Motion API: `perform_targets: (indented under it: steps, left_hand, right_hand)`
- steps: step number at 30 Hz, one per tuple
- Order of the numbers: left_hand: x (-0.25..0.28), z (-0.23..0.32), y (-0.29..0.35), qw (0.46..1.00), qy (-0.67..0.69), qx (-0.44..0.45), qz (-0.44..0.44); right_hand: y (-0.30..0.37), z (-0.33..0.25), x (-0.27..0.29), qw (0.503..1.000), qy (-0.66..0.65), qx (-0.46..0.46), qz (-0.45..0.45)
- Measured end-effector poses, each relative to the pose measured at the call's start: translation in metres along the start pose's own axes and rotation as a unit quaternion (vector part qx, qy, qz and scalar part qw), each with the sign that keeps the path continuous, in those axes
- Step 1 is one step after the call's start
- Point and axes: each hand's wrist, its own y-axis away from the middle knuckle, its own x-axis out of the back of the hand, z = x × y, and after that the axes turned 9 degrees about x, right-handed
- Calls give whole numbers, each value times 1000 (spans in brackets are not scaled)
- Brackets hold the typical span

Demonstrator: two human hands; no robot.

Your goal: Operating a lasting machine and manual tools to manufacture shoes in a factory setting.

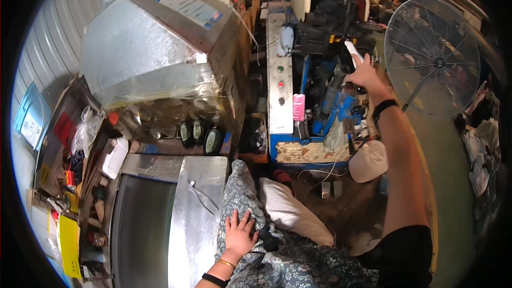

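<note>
My left hand [240, 233] lies flat with its fingers spread on the dark floral apron [298, 266] over my leg. Beside it, on a shiny metal plate [198, 234], rests a pair of metal tongs [204, 197]. My right arm is stretched far forward to a blue and black machine [333, 106]. There my right hand [367, 76] has its thumb and fingers apart, with the fingertips at a slim white piece [350, 50]. Whether they touch that piece or just overlap it in view is hard to see.
A large round fan [434, 56] stands to the right. A metal hood [149, 42] rises at left above a dark conveyor belt [143, 229]. Three dark shoe-like pieces [198, 130] sit by the hood. A control panel [281, 82] and a white jug [369, 161] flank the machine.
</note>
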Motion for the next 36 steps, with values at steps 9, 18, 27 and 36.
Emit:
perform_targets:
  steps: [9,18,27,36]
  left_hand:
    - [37,0,-8,936,342,77,-10]
    - [95,-1,-61,490,837,215,111]
    - [96,-57,66,820,509,133,-223]
    - [30,-217,114,895,100,392,187]
  right_hand:
    - [147,-47,-27,890,-131,211,382]
    - [367,-237,-25,749,-494,442,-13]
    - [364,-274,-71,301,-559,214,-742]
    - [298,-409,-107,337,-793,26,-508]
